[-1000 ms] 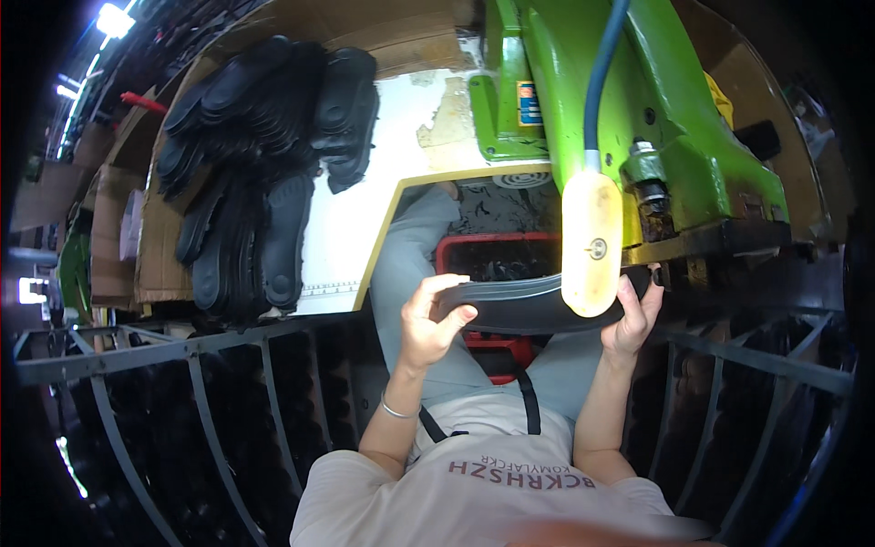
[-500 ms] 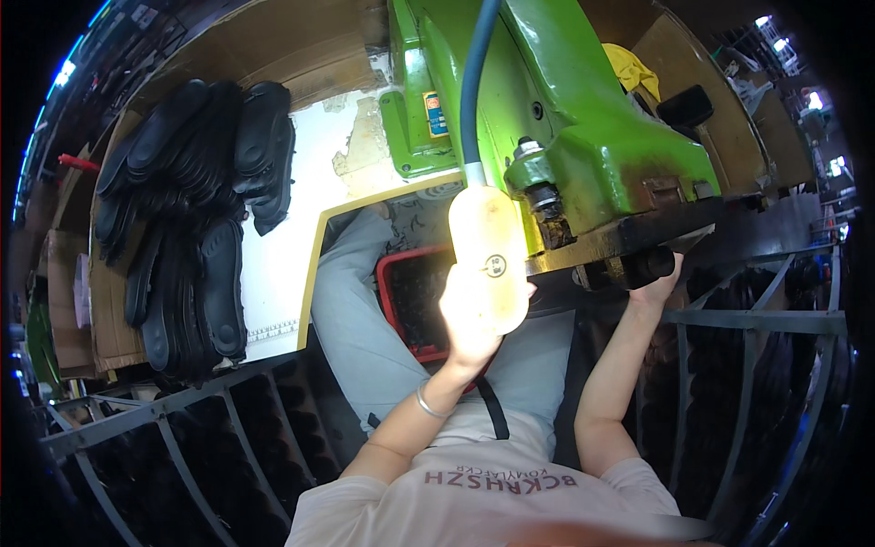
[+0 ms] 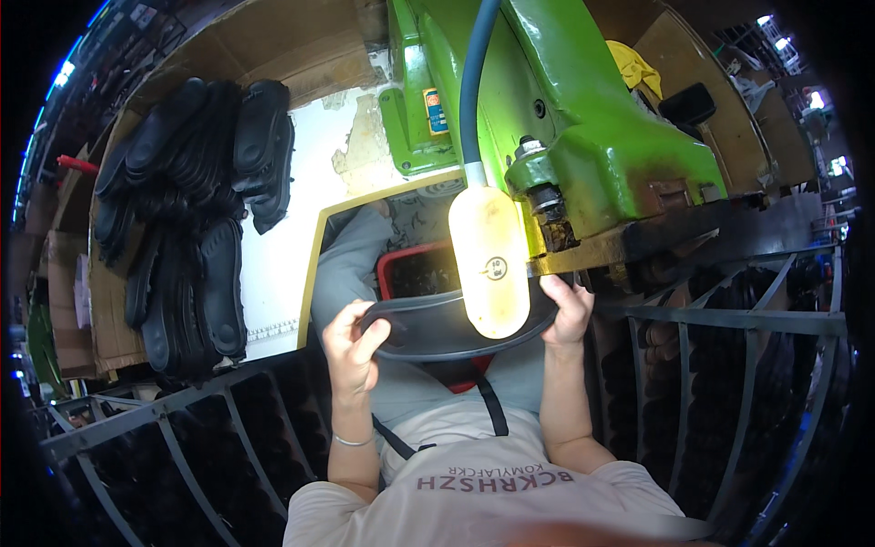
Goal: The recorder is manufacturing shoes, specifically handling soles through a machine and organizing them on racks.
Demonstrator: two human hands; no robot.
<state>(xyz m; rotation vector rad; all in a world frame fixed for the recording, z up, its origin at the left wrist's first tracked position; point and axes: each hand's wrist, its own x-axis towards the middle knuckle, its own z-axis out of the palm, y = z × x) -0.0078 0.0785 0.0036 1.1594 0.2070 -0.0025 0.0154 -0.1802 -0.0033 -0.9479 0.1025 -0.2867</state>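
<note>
A black shoe sole is stretched sideways between my hands, over my lap and beneath the machine's front. My left hand, with a bracelet on the wrist, pinches its left end. At the other end my right hand grips it, thumb uppermost, close under the machine's metal edge. A glowing yellowish lamp on a dark flexible neck hides part of the sole's middle. Above rises the green machine, with a bolted metal post at its working end.
Several black soles lie stacked on the white table at left, inside cardboard walls. A red crate sits below, between my legs. Metal racks flank me on both sides. A yellow cloth lies behind the machine.
My left hand has moved left and down from the lamp to the sole's left end. My right hand has come leftward from under the machine's right side. The sole now spans both hands.
</note>
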